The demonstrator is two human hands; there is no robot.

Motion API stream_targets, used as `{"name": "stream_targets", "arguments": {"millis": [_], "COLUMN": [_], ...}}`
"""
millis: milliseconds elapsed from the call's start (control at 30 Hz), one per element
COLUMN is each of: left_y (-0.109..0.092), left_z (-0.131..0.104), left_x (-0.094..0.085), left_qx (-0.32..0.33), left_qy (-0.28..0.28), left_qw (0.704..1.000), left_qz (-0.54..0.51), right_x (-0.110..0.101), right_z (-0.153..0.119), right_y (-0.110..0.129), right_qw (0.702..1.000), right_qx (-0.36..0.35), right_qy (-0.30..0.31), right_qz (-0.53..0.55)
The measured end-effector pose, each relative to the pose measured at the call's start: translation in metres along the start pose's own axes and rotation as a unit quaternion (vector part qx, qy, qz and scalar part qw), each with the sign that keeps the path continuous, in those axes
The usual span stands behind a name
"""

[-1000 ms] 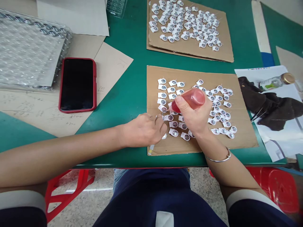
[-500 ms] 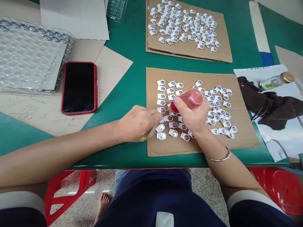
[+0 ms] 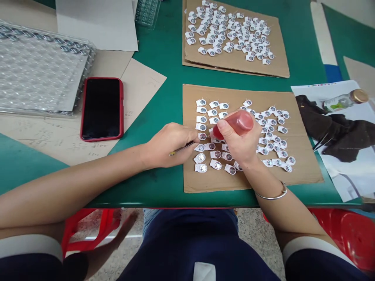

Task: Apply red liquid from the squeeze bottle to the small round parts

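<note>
My right hand [image 3: 242,143] is closed around a red squeeze bottle [image 3: 238,121], its narrow end tilted down to the left over small white tagged pieces. My left hand [image 3: 172,145] pinches a thin, pointed tool [image 3: 183,148] with a yellowish end; its tip lies by the left column of pieces, and its exact kind is unclear. Several white pieces with round, silvery faces, such as this white piece [image 3: 200,168], lie in loose rows on a cardboard sheet [image 3: 301,171]. The bottle's nozzle and some pieces are partly hidden by my hands.
Farther back, another cardboard stack [image 3: 234,67] carries many similar pieces. A phone in a red case [image 3: 102,109] and a bubble-wrapped pack [image 3: 38,74] lie at left. At right are a dark cloth [image 3: 336,132], tweezers [image 3: 322,141] and a glass jar [image 3: 342,101] on paper.
My left hand has shifted slightly up, and the tool in it has turned so more of its length shows. My right hand still holds the bottle in nearly the same place.
</note>
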State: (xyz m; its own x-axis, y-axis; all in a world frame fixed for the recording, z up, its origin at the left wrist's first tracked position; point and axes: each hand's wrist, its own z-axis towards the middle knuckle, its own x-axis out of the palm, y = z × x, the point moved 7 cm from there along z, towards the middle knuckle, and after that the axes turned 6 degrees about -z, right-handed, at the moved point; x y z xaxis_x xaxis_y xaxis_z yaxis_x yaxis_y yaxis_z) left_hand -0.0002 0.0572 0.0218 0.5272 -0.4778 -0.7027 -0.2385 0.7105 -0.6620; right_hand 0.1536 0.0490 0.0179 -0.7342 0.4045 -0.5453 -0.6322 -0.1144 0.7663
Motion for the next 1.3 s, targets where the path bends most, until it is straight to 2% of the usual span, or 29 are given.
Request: {"name": "stream_targets", "arguments": {"millis": [367,667,1133,1300], "left_y": [0.01,0.015,0.017,0.018], "left_z": [0.0,0.001,0.001,0.0], "left_x": [-0.001,-0.004,-0.004,-0.004], "left_qx": [-0.019,-0.032,-0.038,-0.041], "left_qy": [-0.037,-0.062,-0.069,-0.072], "left_qw": [0.999,0.998,0.997,0.996], "left_qz": [0.018,-0.008,-0.024,-0.024], "right_x": [-0.001,0.0,0.003,0.007], "right_z": [0.0,0.0,-0.001,-0.003], "right_y": [0.002,0.003,0.008,0.005], "right_qw": [1.0,1.0,0.999,0.999], "right_qx": [-0.003,-0.003,-0.033,-0.024], "right_qy": [-0.004,0.004,0.011,0.018], "right_qz": [0.005,-0.004,0.002,0.016]}}
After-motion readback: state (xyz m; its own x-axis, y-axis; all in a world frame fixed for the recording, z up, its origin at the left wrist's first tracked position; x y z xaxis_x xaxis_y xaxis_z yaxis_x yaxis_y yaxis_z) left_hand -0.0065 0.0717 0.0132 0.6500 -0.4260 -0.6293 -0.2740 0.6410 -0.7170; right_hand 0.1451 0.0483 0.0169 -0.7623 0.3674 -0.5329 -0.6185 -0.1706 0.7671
